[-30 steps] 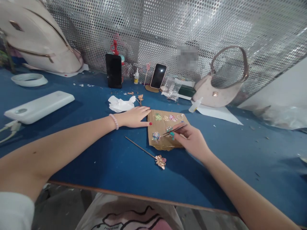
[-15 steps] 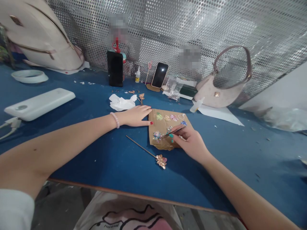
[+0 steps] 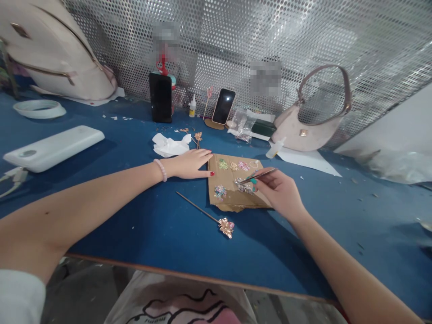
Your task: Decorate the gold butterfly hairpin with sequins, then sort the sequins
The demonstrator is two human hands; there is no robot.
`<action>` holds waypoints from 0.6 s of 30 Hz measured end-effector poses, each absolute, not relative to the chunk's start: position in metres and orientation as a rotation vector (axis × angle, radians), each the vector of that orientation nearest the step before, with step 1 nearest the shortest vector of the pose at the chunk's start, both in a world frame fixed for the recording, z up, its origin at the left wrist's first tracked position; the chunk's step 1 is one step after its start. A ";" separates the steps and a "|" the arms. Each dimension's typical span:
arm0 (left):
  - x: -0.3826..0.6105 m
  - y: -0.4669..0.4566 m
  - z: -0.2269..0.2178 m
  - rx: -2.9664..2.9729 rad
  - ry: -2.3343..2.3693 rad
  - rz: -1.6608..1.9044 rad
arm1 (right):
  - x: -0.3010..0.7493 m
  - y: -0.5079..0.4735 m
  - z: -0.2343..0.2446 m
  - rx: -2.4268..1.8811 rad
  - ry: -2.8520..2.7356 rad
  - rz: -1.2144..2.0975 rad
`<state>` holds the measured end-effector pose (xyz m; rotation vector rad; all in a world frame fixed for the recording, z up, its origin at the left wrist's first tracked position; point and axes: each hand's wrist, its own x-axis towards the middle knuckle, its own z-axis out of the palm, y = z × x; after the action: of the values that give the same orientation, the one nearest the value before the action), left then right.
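Observation:
My left hand [image 3: 193,164] lies flat with fingers stretched, its fingertips at the left edge of a piece of cardboard [image 3: 225,180]. My right hand [image 3: 281,189] is closed on metal tweezers [image 3: 258,176], their tips over a pile of silvery gems [image 3: 245,186]. On the cardboard are also small piles of multicoloured gems [image 3: 220,192], green gems [image 3: 223,164], beige gems [image 3: 234,166] and pink gems [image 3: 243,166]. In front of the cardboard lies a hair stick [image 3: 199,208] with a gold, butterfly-like ornament [image 3: 226,227] bearing a pink piece. Whether the tweezers grip a gem is too small to tell.
Crumpled white tissue [image 3: 172,145] and another gold ornament [image 3: 198,136] lie behind my left hand. Two phones [image 3: 160,98] [image 3: 224,106], a glue bottle [image 3: 192,106] and a handbag [image 3: 310,126] stand farther back. A white power bank [image 3: 56,148] is at left.
My right hand has moved right with the tweezers, from the multicoloured pile to the silvery one, which now shows more. My left hand has stayed in place.

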<state>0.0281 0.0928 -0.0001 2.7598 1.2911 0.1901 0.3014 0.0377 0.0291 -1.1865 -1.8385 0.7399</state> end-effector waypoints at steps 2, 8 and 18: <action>0.028 0.093 0.001 2.755 1.295 0.174 | 0.310 0.046 0.030 -1.189 -1.782 0.714; 0.028 0.092 0.002 2.751 1.302 0.153 | 0.339 0.073 0.026 -1.223 -1.721 0.684; 0.028 0.094 -0.001 2.749 1.289 0.196 | 0.350 0.082 0.026 -1.318 -1.766 0.554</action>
<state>0.0278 0.0936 -0.0007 2.7488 1.2890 0.1960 0.3502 0.0815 0.0260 -1.3180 -1.7657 0.5535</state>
